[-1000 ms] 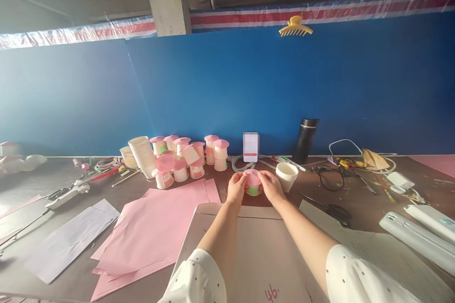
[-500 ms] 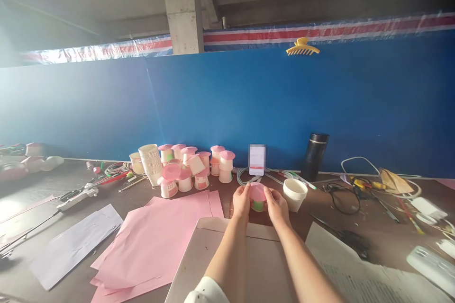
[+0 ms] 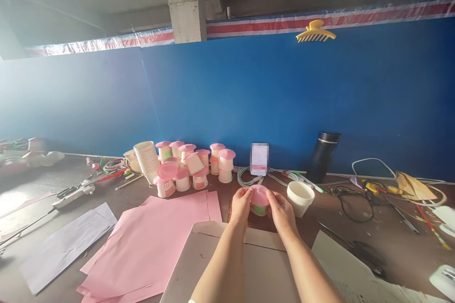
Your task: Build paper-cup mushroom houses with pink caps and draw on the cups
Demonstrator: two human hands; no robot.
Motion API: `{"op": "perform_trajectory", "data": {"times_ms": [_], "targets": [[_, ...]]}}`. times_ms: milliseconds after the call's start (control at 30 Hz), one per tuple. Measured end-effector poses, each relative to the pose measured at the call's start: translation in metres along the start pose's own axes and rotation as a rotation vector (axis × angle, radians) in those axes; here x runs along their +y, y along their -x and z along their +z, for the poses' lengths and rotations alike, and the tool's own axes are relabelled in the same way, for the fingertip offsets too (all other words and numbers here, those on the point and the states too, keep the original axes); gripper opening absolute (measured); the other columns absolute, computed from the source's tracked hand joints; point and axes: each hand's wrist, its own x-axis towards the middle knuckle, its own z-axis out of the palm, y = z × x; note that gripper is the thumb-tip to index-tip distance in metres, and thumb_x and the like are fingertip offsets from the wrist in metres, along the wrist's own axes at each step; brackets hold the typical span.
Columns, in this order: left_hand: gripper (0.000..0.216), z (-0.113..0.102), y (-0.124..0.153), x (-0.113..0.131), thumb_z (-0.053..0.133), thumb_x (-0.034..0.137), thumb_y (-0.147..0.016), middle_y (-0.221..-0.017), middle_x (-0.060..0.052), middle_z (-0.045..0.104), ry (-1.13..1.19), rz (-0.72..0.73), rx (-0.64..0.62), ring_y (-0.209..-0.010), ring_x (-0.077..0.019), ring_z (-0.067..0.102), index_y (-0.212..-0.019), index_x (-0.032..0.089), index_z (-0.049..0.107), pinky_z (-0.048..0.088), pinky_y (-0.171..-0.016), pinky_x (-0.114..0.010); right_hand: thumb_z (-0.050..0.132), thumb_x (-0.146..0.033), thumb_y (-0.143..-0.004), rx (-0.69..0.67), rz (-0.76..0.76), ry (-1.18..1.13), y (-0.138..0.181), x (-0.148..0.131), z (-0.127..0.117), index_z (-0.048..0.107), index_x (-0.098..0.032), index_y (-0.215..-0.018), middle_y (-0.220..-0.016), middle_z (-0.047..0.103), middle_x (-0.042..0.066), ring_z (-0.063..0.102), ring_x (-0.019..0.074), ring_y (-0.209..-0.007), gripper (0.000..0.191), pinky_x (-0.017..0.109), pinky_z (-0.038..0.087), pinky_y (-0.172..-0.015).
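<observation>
Between my two hands is a paper cup (image 3: 259, 209) with green colouring on its side and a round pink paper lid (image 3: 260, 195) on top. My left hand (image 3: 242, 207) grips it from the left, thumb at the edge of the pink paper. From the right, my right hand (image 3: 282, 210) holds it the same way; most fingers are hidden behind the cup. Just right of that hand stands a short stack of white paper cups (image 3: 300, 198). Farther left are several similar cups with pink tops (image 3: 199, 179), some piled on others.
Pink paper sheets (image 3: 149, 246) and a white board or folder (image 3: 199, 265) lie in front. A tall cup stack (image 3: 146, 161), a propped phone (image 3: 259, 161) and a black thermos (image 3: 323, 157) stand along the blue partition (image 3: 227, 90). Cables (image 3: 355, 199) and tools clutter the right.
The view has shifted slightly, so the table's things sit a little differently in it. Both hands keep their hold on the pink-topped cup.
</observation>
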Motion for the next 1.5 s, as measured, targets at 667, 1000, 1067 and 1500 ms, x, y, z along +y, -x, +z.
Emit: {"op": "perform_trajectory", "data": {"times_ms": [667,1000,1067,1500], "targets": [[0.050,0.003,0.011,0.008,0.080,0.060,-0.065,-0.071,-0.002,0.061,-0.053,0.065,-0.017,-0.061,-0.0095,0.048,-0.082,0.015,0.069,0.037,-0.056,-0.022,0.068,-0.076,-0.066,0.033,-0.010,-0.017,0.006,-0.009,-0.001,0.073,-0.017,-0.087,-0.053,0.058,0.000,0.051,0.0188,-0.050,0.063,0.030,0.036,-0.046],[0.047,0.004,0.012,0.010,0.082,0.057,-0.064,-0.067,-0.001,0.060,-0.073,0.059,0.021,-0.058,-0.0094,0.050,-0.081,0.015,0.069,0.039,-0.056,-0.022,0.064,-0.079,-0.072,0.034,-0.043,0.060,0.011,-0.011,-0.004,0.072,-0.019,-0.081,-0.054,0.058,0.001,0.052,0.0188,-0.051,0.061,0.030,0.039,-0.050],[0.047,0.004,0.012,0.010,0.082,0.057,-0.064,-0.067,-0.001,0.060,-0.074,0.057,0.022,-0.059,-0.0099,0.050,-0.081,0.015,0.069,0.039,-0.056,-0.022,0.064,-0.079,-0.072,0.033,-0.040,0.067,0.012,-0.011,-0.004,0.072,-0.018,-0.081,-0.054,0.058,0.001,0.053,0.0194,-0.052,0.062,0.030,0.039,-0.051],[0.041,0.006,0.012,0.012,0.083,0.051,-0.064,-0.066,-0.001,0.062,-0.043,-0.002,0.035,-0.057,-0.0089,0.049,-0.077,0.015,0.068,0.040,-0.056,-0.022,0.067,-0.078,-0.072,0.018,-0.034,-0.014,0.004,0.001,-0.001,0.072,-0.017,-0.084,-0.059,0.061,0.001,0.052,0.0169,-0.051,0.062,0.029,0.041,-0.050]]}}
